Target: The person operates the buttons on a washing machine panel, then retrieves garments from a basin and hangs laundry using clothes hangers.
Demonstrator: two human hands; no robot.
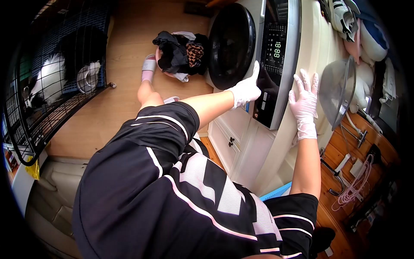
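My left hand point(247, 89), in a white glove, reaches to the black control panel point(269, 80) of a washing machine. One digit points up along the panel's edge, and the other fingers are partly hidden; I see nothing held. Gloved too, my right hand point(304, 98) lies flat with spread fingers on the pale top surface point(307, 56) beside the machine's panel. Green digits glow on the display point(277, 49). The round black door point(231, 46) faces the floor area where dark laundry point(177, 52) is heaped in a pink basket point(169, 73).
A clear dome-shaped cover point(337, 93) stands close to my right hand. Plush toys point(371, 39) lie past it. At left, a black wire cage point(32, 123) holds a black-and-white animal point(51, 80) and a metal bowl point(87, 80). A pink cord point(355, 183) hangs at right.
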